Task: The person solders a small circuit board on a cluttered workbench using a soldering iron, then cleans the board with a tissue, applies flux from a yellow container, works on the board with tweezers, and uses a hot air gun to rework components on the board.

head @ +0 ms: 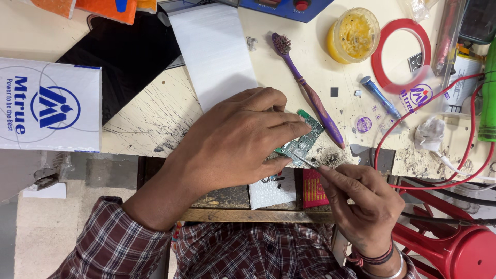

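- Pinched between thumb and fingers of the left hand [235,142], the small green circuit board [302,138] sits fast at the bench edge, just right of centre; fingers curl over its near half, so only the far part shows
- Right hand [361,204] closes tight round slim metal tweezers [306,161], gripped like a pen; the tips touch the board's lower edge
- Board's long axis runs from about 7 o'clock to 1 o'clock, its green end tab pointing to 1 o'clock; the tweezers come in from 4 o'clock, tip aimed at 10 o'clock
- Purple toothbrush [310,95] lies just beside the board at 1 o'clock, bristles toward 11 o'clock, handle toward 5 o'clock
- At 9 o'clock, well apart, a white rectangular packet [49,106] with a blue round emblem; a plain white strip [214,51] at 11 o'clock running up the bench
- At 1 o'clock, a round yellow tub [354,35] lies open; next to it a red tape ring [403,54]; below that, a clear bag with a blue emblem [421,97]
- At 6 o'clock under the board, a white bubble-wrap pad [274,190] and just beside it a small red printed packet [312,188]
- Orange packets [106,8] at the 11 o'clock corner
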{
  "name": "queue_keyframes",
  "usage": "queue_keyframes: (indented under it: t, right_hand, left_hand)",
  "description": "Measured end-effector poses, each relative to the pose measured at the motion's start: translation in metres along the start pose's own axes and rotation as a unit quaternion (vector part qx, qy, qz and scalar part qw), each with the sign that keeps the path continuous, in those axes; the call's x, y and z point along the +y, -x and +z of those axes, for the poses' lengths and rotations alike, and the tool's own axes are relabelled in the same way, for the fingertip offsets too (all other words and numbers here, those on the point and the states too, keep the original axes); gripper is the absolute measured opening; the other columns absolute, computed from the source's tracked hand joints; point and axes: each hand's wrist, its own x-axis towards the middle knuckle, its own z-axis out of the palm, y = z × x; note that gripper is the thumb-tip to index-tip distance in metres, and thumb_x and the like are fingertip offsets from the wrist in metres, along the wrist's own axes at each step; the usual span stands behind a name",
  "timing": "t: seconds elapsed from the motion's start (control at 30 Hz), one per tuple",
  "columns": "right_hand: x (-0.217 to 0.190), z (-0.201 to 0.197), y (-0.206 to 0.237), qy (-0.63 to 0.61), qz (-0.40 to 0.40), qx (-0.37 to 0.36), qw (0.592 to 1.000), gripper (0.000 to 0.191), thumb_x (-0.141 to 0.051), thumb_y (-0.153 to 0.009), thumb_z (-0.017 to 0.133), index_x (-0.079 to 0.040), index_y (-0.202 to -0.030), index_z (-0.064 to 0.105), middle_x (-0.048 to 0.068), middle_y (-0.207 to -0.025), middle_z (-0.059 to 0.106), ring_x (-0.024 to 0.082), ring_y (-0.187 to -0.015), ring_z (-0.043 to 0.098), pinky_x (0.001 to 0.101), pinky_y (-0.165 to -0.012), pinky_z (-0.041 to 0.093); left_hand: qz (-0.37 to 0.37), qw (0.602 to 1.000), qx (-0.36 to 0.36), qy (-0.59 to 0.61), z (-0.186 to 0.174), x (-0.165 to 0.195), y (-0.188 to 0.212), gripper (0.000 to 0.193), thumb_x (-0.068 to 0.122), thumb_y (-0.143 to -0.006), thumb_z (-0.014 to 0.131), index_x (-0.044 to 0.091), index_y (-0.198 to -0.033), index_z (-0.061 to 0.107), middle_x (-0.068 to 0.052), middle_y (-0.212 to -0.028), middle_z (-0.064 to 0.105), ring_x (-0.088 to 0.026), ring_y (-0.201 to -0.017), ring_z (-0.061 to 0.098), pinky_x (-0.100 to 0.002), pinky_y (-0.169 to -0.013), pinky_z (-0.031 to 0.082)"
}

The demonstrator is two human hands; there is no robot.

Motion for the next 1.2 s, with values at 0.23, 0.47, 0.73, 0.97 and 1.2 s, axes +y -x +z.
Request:
queue_keyframes:
  t: [0.23, 0.47, 0.73, 0.97, 1.2]
  right_hand:
    - [-0.0016, -0.0025, -0.0038, -0.001, 0.024, -0.017, 1.000, 0.025, -0.003, -0.089, 0.079, -0.010, -0.114, 0.078, 0.005, -0.087, 0.071, 0.009, -0.070, 0.065, 0.0250, -0.059, 0.049]
    - [-0.0020, -0.0012, -0.0053, 0.021, 0.036, -0.029, 0.999, 0.023, -0.007, -0.090, 0.078, -0.010, -0.113, 0.079, 0.004, -0.076, 0.067, 0.009, -0.058, 0.058, 0.0270, -0.052, 0.045]
    - [0.0006, -0.0016, -0.0073, 0.026, 0.052, -0.043, 0.997, 0.020, -0.007, -0.091, 0.078, -0.009, -0.111, 0.079, 0.003, -0.067, 0.059, 0.010, -0.051, 0.050, 0.0287, -0.049, 0.040]
    - [0.0017, -0.0032, -0.0074, 0.022, 0.038, -0.031, 0.999, 0.022, -0.005, -0.091, 0.078, -0.009, -0.112, 0.079, 0.003, -0.070, 0.061, 0.009, -0.053, 0.053, 0.0279, -0.050, 0.041]
    - [0.0006, -0.0002, -0.0082, 0.041, -0.010, -0.012, 0.999, 0.026, -0.002, -0.087, 0.080, -0.009, -0.112, 0.079, 0.005, -0.075, 0.066, 0.009, -0.058, 0.058, 0.0276, -0.052, 0.043]
  left_hand:
    - [-0.002, 1.000, 0.008, 0.006, -0.0008, 0.0019, 0.0003, 0.051, 0.029, -0.075, 0.086, 0.010, -0.121, 0.074, 0.000, -0.112, 0.075, -0.019, -0.111, 0.060, -0.038, -0.098, 0.053]
    - [-0.011, 1.000, -0.003, 0.010, -0.0029, 0.0030, 0.0005, 0.052, 0.028, -0.074, 0.086, 0.010, -0.121, 0.074, 0.001, -0.113, 0.075, -0.019, -0.111, 0.060, -0.037, -0.100, 0.053]
    - [-0.010, 1.000, -0.002, 0.007, -0.0010, 0.0018, -0.0002, 0.051, 0.029, -0.076, 0.084, 0.010, -0.122, 0.073, 0.000, -0.114, 0.075, -0.019, -0.112, 0.059, -0.039, -0.100, 0.052]
    - [-0.013, 1.000, -0.002, 0.005, -0.0008, 0.0016, -0.0004, 0.049, 0.029, -0.078, 0.084, 0.010, -0.122, 0.074, 0.000, -0.113, 0.075, -0.019, -0.111, 0.059, -0.038, -0.097, 0.054]
    - [-0.006, 1.000, 0.000, 0.007, -0.0018, 0.0017, -0.0017, 0.049, 0.027, -0.077, 0.084, 0.009, -0.122, 0.074, 0.000, -0.114, 0.075, -0.019, -0.110, 0.059, -0.037, -0.094, 0.055]
